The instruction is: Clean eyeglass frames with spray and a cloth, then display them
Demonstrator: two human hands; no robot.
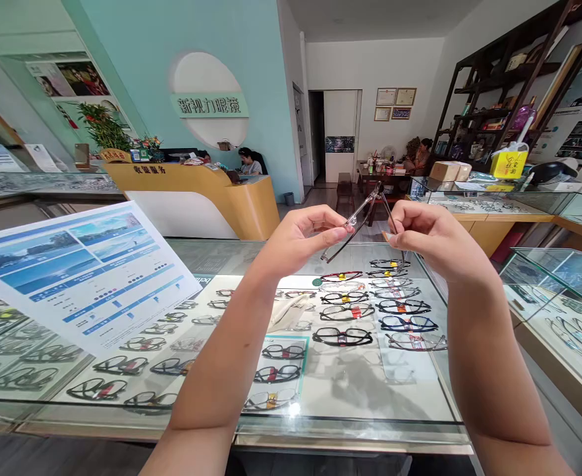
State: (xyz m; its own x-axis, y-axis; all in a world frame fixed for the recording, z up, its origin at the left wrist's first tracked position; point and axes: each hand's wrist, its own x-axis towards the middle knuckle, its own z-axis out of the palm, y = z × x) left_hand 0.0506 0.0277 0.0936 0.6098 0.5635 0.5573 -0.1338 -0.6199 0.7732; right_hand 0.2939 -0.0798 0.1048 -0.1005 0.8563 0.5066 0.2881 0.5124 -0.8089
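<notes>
Glasses (376, 192), one pair, held up above the counter (360, 428), pinched on one side by left hand (304, 237), on the other by right hand (427, 231), look light, thin and springy, probably fragile if twisted, best held gently by the outer edges.

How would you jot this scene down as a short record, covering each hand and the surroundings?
Left hand: pinches a pair of glasses at one side
Right hand: pinches the same pair at the other side
Position: both hands raised above a glass display case
In the case: rows of eyeglasses, several with coloured tags at the lenses
To the left: a printed sheet with blue pictures
Background: a yellow desk with a person behind it
Unclear: any lettering on the glasses in hand
</notes>
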